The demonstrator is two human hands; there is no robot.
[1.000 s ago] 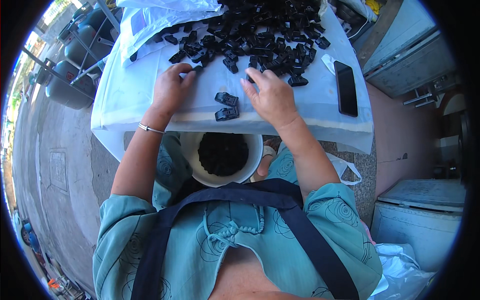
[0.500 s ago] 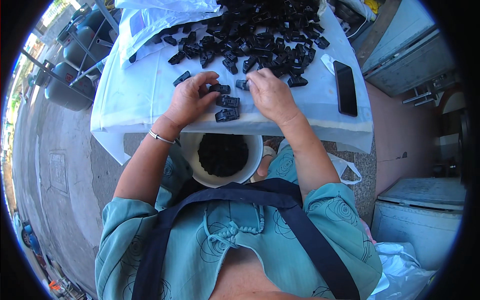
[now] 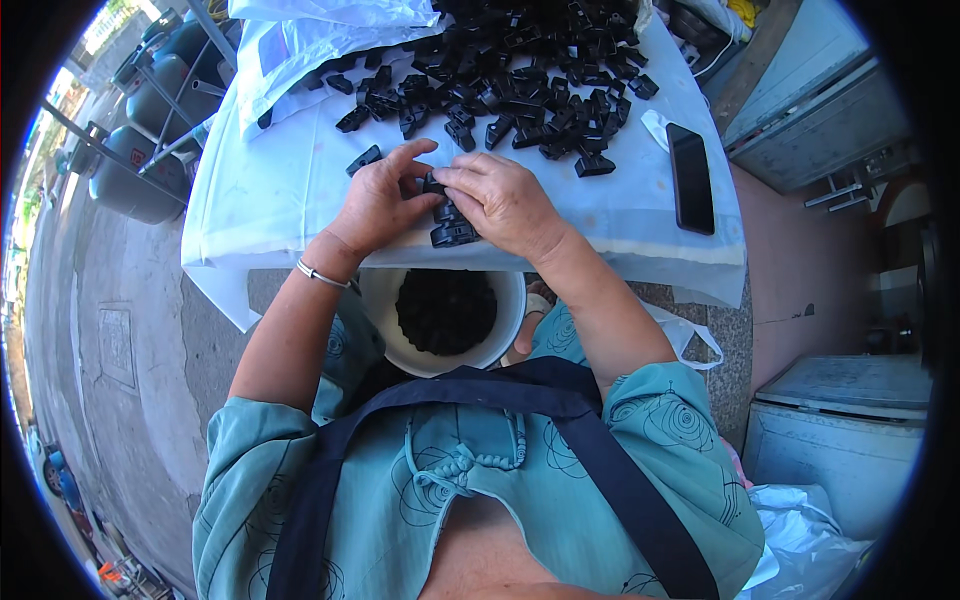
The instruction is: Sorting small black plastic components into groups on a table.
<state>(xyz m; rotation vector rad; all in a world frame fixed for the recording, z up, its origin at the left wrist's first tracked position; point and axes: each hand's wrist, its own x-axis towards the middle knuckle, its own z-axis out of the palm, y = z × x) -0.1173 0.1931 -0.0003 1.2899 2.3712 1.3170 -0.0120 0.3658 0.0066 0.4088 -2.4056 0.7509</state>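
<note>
My left hand (image 3: 378,200) and my right hand (image 3: 503,202) meet over the near edge of a white-covered table (image 3: 270,190). Between their fingertips they pinch a small black plastic part (image 3: 432,185). Two more black parts (image 3: 452,232) lie on the cloth just under my right hand. A big heap of black plastic parts (image 3: 520,75) spreads across the far side of the table. One loose part (image 3: 362,159) lies beside my left hand. Below the table edge, in my lap, sits a white bucket (image 3: 375,310) filled with black parts.
A black phone (image 3: 690,178) lies on the table's right side. White plastic bags (image 3: 310,30) sit at the far left of the table. Grey cylinders (image 3: 135,180) stand to the left on the pavement. A white box (image 3: 840,430) and a plastic bag (image 3: 810,540) are at my right.
My left hand came in from the left and joined my right hand. Both now hold one black part between them, above the parts lying at the table edge.
</note>
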